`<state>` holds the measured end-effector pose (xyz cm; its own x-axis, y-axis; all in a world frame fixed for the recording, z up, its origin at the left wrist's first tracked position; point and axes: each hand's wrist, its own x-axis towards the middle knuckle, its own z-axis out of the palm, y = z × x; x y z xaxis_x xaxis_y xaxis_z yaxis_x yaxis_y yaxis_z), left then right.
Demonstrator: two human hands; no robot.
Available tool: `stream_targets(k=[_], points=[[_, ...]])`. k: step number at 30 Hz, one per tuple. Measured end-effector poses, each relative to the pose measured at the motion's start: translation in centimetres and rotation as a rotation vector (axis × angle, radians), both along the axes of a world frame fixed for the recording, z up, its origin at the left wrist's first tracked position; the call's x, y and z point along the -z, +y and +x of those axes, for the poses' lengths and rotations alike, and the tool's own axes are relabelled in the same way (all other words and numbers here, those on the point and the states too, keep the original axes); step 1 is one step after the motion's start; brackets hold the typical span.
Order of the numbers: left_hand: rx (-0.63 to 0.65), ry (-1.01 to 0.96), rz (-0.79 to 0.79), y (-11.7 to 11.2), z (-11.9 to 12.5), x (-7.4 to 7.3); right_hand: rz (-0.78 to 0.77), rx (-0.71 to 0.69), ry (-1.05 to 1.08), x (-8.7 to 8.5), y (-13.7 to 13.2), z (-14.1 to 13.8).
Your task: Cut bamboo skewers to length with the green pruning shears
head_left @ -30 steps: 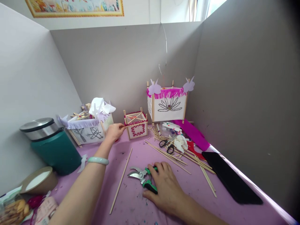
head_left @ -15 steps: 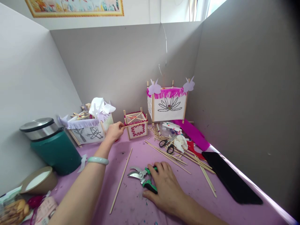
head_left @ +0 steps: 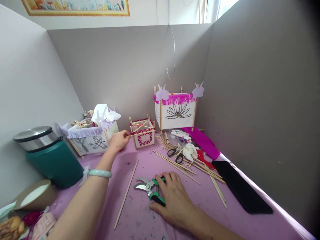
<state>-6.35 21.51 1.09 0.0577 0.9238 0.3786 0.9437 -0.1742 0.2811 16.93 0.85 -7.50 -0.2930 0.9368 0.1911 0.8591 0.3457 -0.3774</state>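
My left hand point(head_left: 120, 140), a pale green bangle on its wrist, reaches forward with thumb and finger pinched. They hold the left end of a thin wooden stick point(head_left: 143, 132) that runs across the front of a small lantern point(head_left: 145, 139) with stick posts and dark pink wavy trim. Whether this stick is fixed to the lantern, I cannot tell. Nearer to me, my right hand point(head_left: 173, 198) curls over the green-and-black handles of the pruning shears point(head_left: 148, 187), which lie on the table with blades parted, pointing left. A loose wooden stick point(head_left: 127, 193) lies left of the shears.
A larger lantern point(head_left: 178, 115) with magenta fringe stands behind. Scissors point(head_left: 179, 157), several sticks point(head_left: 175, 162) and a black phone-like slab point(head_left: 242, 186) lie right. Another fringed lantern point(head_left: 87, 143), a green flask point(head_left: 55, 161) and a bowl point(head_left: 37, 195) stand left. Grey panels point(head_left: 125, 66) enclose the table.
The whole view has shifted slightly, so things appear a little further left. Both hands keep the same places relative to the small lantern and the shears.
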Motion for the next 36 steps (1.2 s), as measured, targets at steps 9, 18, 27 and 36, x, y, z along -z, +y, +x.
stream_targets(k=[9,18,27,36], points=[[0.190,-0.053,0.050,-2.4,5.3,-1.4,-0.003,0.003,0.005,0.3,0.0,0.0],[0.258,-0.072,0.068,-1.6,12.9,-1.2,-0.024,-0.006,0.039,-0.4,-0.1,0.0],[0.223,-0.173,0.101,-0.6,15.3,-0.4,-0.040,-0.011,0.050,-0.7,-0.2,0.1],[0.231,-0.081,0.200,-0.8,15.5,0.1,-0.032,-0.022,0.055,-0.2,0.0,0.1]])
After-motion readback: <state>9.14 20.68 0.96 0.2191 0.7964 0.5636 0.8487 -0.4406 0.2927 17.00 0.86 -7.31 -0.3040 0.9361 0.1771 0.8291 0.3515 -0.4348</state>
